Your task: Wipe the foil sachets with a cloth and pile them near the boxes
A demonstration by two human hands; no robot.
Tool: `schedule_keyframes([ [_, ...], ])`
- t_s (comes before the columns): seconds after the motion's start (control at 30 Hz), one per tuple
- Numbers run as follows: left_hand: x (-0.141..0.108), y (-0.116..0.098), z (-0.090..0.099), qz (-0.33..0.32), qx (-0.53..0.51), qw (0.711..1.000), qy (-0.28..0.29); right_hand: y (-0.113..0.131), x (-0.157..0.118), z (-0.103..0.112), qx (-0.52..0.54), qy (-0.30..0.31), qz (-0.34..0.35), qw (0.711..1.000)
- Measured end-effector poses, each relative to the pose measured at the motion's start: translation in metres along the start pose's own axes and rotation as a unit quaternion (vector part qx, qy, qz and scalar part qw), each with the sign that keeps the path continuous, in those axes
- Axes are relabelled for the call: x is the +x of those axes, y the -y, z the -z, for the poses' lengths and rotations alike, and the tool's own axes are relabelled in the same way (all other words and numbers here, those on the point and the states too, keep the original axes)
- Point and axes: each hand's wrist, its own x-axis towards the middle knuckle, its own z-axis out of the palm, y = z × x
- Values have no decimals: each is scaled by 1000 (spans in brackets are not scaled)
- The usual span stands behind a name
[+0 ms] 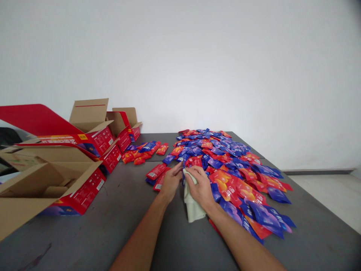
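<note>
Forearms (pixel 149 229) reach over a grey table (pixel 113 233) by a white wall (pixel 180 56) and pale floor (pixel 329 192). The right hand (pixel 200 186) grips a cloth (pixel 194 209); the left hand (pixel 170 183) pinches a packet (pixel 184 165).

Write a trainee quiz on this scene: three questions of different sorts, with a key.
1. What does the right hand hold?
2. On which side of the large packet pile do the open boxes stand, as the person sees it? A: left. B: right.
3. Fill in: In that pile, red packets are mixed with ____ ones.

Key:
1. A pale cloth.
2. A.
3. Blue.
</note>
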Motion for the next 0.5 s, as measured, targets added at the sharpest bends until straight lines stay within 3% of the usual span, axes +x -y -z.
schedule_keyframes([
  [0.13, -2, -4, -5, -11, -58, 998, 29, 0, -2, -3, -12, 4, 14, 1000],
  [0.3, -3, -15, 1, -28, -133, 991, 6, -3, -6, -5, -19, 44, 34, 998],
  [0.4, -3, -16, 3, -18, -117, 993, -3, -4, -8, -6, -19, 81, 37, 996],
  [0.5, -4, -15, 1, -1, -87, 996, 0, -7, -7, -3, -43, 71, 16, 996],
])
